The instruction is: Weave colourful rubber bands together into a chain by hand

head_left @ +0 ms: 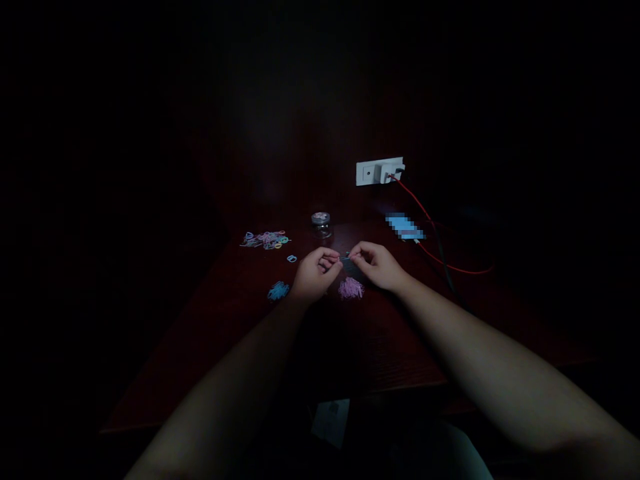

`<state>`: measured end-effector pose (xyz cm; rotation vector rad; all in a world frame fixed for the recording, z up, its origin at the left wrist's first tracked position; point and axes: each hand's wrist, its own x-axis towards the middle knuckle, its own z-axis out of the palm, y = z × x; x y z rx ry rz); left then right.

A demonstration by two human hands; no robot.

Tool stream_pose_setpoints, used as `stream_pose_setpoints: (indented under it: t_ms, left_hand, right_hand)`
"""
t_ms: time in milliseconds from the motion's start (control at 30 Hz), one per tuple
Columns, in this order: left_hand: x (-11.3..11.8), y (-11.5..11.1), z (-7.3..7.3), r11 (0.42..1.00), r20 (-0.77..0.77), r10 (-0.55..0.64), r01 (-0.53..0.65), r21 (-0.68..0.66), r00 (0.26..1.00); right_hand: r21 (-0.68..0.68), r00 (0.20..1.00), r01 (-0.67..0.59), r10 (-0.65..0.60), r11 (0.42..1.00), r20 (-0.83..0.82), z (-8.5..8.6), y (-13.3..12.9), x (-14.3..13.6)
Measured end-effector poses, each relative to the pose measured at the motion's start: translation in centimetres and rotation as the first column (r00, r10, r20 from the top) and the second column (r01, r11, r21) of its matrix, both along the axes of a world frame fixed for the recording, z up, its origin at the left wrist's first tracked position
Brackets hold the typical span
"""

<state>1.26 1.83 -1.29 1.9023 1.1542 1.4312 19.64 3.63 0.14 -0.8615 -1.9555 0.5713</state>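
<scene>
Above the table my left hand (318, 272) and my right hand (376, 263) face each other, fingertips pinched close together. Between them runs a thin bluish elastic band (345, 258), its ends hidden in the fingers. Just below the hands lies a pile of pinkish-purple bands (351, 288). A pile of blue bands (278, 291) is to the left of my left hand. Farther off at the left is a loose heap of mixed-colour bands (267, 240), with a single light blue loop (291, 259) near it.
A clear jar with a lid (321, 225) stands behind my hands. On the dark red table (225, 333), a phone with a blurred screen (404, 227) lies at right. A red cable (417, 200) hangs from a charger in the wall socket (369, 173). The surroundings are very dark.
</scene>
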Motion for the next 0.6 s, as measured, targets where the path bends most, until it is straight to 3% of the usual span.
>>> stream_pose_setpoints:
  t_ms: [367,600]
  left_hand:
    - [-0.13,0.07,-0.12,1.0,-0.146,0.002,0.001,0.023,0.989]
    - [-0.1,-0.35,0.39,1.0,-0.119,0.006,-0.004,0.014,0.993]
  right_hand:
    - [0.024,0.997,0.016,-0.018,1.0,0.075,0.32,-0.45,-0.11]
    - [0.0,0.999,0.022,-0.022,1.0,0.035,0.36,-0.12,0.15]
